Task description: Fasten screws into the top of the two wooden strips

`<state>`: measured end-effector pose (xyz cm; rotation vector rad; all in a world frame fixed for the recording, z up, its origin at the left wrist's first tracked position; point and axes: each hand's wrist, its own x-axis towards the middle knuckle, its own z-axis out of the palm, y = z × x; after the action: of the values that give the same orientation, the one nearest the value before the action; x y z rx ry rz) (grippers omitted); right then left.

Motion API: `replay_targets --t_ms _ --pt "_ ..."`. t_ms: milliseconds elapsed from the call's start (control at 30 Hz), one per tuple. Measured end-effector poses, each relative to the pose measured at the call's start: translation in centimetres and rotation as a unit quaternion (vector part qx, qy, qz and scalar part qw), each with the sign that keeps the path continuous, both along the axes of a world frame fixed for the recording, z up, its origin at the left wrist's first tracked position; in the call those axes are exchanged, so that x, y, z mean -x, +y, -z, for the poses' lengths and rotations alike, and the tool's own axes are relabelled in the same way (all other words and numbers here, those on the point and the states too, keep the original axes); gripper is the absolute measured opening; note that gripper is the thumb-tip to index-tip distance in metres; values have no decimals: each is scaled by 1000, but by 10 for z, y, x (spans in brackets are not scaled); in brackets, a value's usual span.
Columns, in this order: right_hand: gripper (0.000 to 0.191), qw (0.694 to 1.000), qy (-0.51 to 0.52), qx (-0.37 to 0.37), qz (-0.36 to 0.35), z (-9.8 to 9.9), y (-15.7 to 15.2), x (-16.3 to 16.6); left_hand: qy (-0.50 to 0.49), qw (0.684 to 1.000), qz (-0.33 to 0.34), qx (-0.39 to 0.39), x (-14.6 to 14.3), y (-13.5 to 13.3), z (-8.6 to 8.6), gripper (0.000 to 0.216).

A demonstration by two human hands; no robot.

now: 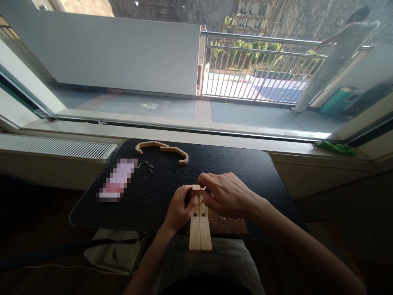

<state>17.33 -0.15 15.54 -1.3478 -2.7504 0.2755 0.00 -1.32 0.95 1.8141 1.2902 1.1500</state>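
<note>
The black table (242,164) fills the middle of the frame and gives me firm support, so I do well to lean my work on it. A brown perforated board (229,225) lies at its near edge, lower centre. The pair of pale wooden strips (194,237) runs side by side from centre to lower centre, near ends over my lap; that overhang could let them tip, so I judge a firm downward hold best. My right hand (229,194) bends over the far end, index finger and thumb drawn in close, though I cannot tell what they pinch. My left hand (179,207) wraps that end from the left, thumb and fingers closed on the wood, which should stop the seam from slipping. Two curved wooden pieces (173,149) lie upper centre, safely clear of my elbows. A small pale crosspiece (196,187) sits between my fingertips, and I want it square. Loose screws (144,162) lie left of centre, best left unbumped.
</note>
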Motion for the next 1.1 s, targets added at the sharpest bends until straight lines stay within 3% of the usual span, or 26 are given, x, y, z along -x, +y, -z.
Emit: replay_targets --t_ms 300,633,1100 --pt "16 997 -5 46 -54 -7 3 -16 8 1000 -6 4 0 0 2 17" --pt "15 997 -40 59 -40 -10 6 -17 18 1000 -2 11 0 0 1 16" --pt "28 996 -82 13 -27 -10 11 -16 11 1000 -5 7 0 0 0 15"
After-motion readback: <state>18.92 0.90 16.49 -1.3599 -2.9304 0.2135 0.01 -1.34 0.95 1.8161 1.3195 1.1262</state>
